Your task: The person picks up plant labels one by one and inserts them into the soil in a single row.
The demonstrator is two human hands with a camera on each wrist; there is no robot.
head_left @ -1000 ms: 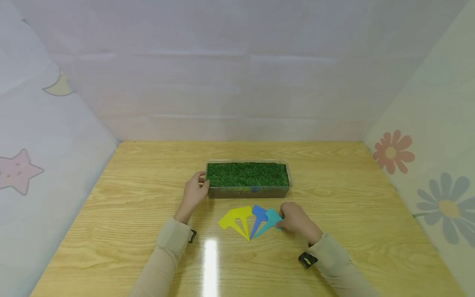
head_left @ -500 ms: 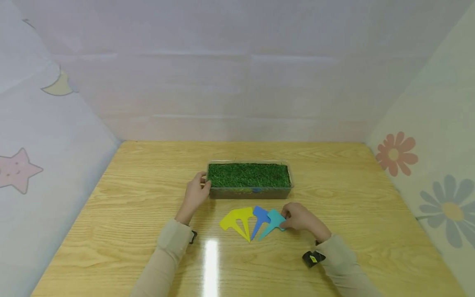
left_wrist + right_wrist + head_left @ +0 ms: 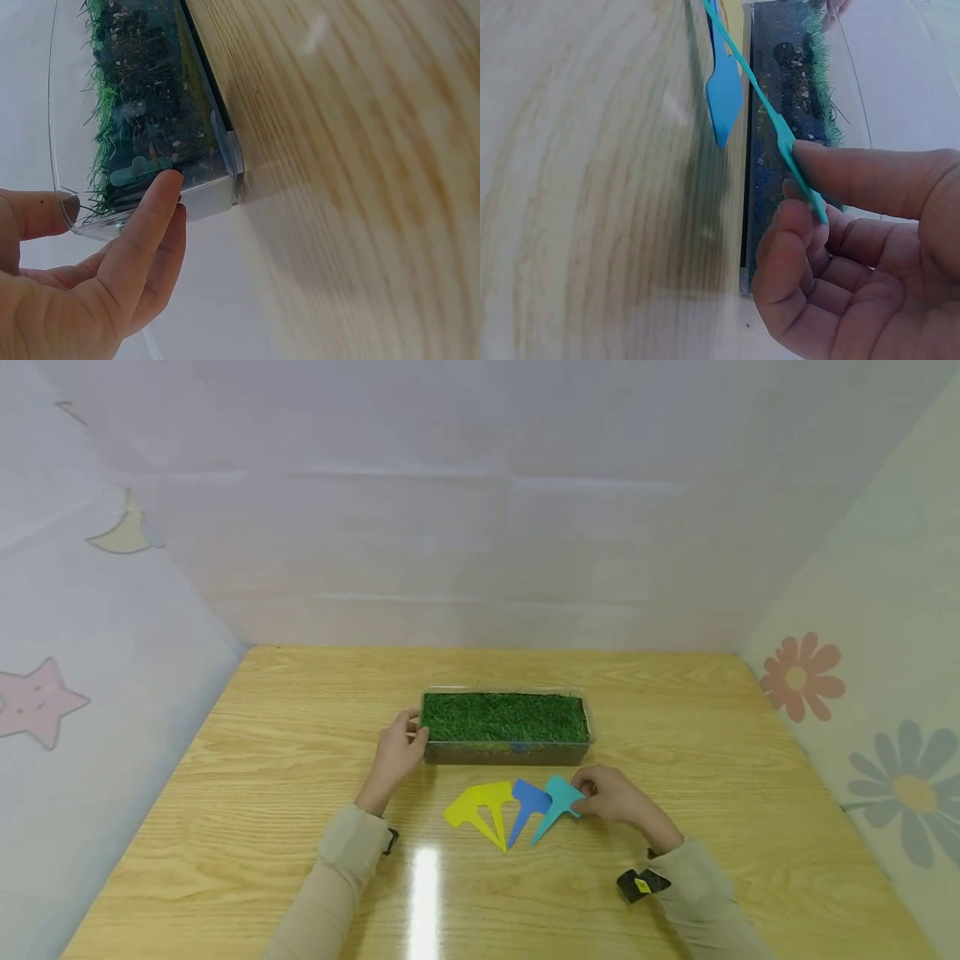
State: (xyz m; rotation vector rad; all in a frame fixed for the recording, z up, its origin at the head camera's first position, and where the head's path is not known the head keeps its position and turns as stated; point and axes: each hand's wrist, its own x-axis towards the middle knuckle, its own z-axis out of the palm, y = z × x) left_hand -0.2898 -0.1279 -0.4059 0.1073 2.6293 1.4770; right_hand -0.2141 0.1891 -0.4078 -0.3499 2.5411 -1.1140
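Note:
My left hand (image 3: pixel 396 752) grips the left end of a clear plastic planter box (image 3: pixel 510 753) with a dark filling under green artificial grass (image 3: pixel 502 716). In the left wrist view its thumb hooks at the rim while the fingers lie along the outer wall. Between thumb and fingers my right hand (image 3: pixel 618 797) pinches the head of a turquoise T-shaped plant label (image 3: pixel 562 795). Seen from the right wrist, that label (image 3: pixel 784 139) is tilted above the table. Just left of it lies a blue plant label (image 3: pixel 529 799), beside overlapping yellow plant labels (image 3: pixel 474 800).
Everything stands on a wood-grain table (image 3: pixel 300 718). Pale fabric walls (image 3: pixel 480 543) close off its back and sides. A black wrist strap (image 3: pixel 642 885) shows at the right cuff.
My right hand has drawn the turquoise label rightward, away from the blue one, and turned it more upright in view. My left hand stays at the box's end.

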